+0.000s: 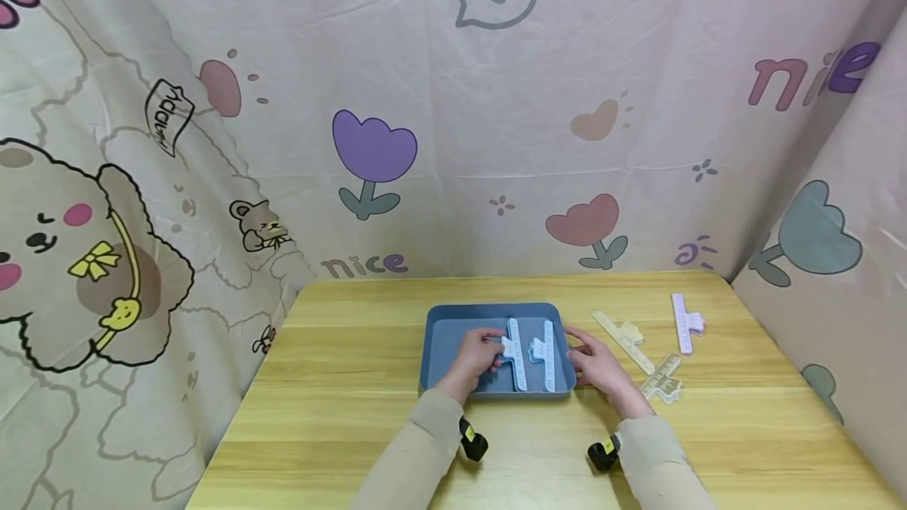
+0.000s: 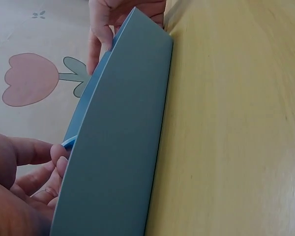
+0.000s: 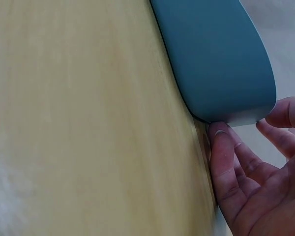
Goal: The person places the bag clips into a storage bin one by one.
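A blue-grey tray (image 1: 453,311) sits on the table with two light blue ruler clips in it. Inside the tray, my left hand (image 1: 478,354) pinches the left clip (image 1: 518,360) by its grip tab. The right clip (image 1: 549,364) lies beside it, along the tray's right side. In the left wrist view the tray's near wall hides most of the pinched clip. My right hand (image 1: 597,367) holds the tray's right end. The right wrist view shows my right hand (image 3: 258,179) with fingertips at the outer wall and the rim.
Right of the tray lie a cream ruler clip (image 1: 627,341), a khaki one (image 1: 662,378) and a lilac one (image 1: 683,325). The wooden table (image 1: 340,384) ends at a printed curtain (image 1: 460,140) at the back, with curtain along both sides.
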`<act>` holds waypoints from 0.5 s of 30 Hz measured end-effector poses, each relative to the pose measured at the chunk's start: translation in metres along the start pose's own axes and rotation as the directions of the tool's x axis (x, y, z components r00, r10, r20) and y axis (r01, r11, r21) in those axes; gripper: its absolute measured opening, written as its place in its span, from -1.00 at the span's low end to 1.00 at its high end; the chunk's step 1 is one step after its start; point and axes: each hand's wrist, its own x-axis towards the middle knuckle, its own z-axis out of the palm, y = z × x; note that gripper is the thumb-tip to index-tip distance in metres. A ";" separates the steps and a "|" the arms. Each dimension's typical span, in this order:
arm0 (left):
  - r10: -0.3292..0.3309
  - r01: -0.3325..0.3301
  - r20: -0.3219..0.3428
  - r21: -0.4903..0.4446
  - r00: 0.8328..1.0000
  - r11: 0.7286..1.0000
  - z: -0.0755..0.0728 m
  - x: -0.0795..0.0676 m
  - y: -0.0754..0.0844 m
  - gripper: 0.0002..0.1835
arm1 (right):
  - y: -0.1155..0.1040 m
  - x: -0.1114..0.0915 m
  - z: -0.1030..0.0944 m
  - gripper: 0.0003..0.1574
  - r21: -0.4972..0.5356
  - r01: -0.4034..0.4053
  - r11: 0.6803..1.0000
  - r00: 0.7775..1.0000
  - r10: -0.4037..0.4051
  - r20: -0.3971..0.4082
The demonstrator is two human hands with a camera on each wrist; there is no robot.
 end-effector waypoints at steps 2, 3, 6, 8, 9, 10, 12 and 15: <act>-0.002 0.002 0.013 -0.004 1.000 1.000 0.002 0.000 0.001 -0.67 | 0.000 0.000 0.000 -0.30 0.004 -0.001 1.000 1.000 0.001 0.001; 0.000 0.001 0.020 -0.004 1.000 1.000 0.003 0.000 0.000 -0.67 | 0.000 0.000 0.000 -0.31 0.004 -0.003 1.000 1.000 0.003 0.000; 0.000 0.000 0.045 -0.001 0.999 1.000 0.006 -0.001 0.000 -0.67 | 0.000 0.000 0.000 -0.30 0.006 -0.006 1.000 1.000 0.006 -0.001; -0.001 0.000 0.058 0.003 0.998 1.000 0.007 -0.001 0.000 -0.66 | 0.000 -0.001 0.000 -0.30 0.005 -0.006 1.000 1.000 0.006 0.000; 0.002 -0.002 0.062 0.005 0.998 1.000 0.007 -0.002 0.000 -0.66 | 0.000 -0.001 0.001 -0.30 0.007 -0.004 1.000 1.000 0.004 0.001; 0.001 -0.002 0.066 0.005 0.998 1.000 0.008 -0.002 0.000 -0.65 | -0.001 -0.001 0.001 -0.30 0.012 -0.003 1.000 1.000 0.003 0.002; -0.001 0.001 0.071 0.001 0.997 1.000 0.008 -0.003 0.000 -0.65 | -0.001 -0.001 0.001 -0.30 0.011 0.000 1.000 1.000 -0.001 0.004; 0.006 -0.006 0.090 -0.001 0.996 1.000 0.007 -0.003 -0.001 -0.66 | -0.002 -0.001 0.001 -0.30 0.004 -0.003 1.000 1.000 0.003 0.000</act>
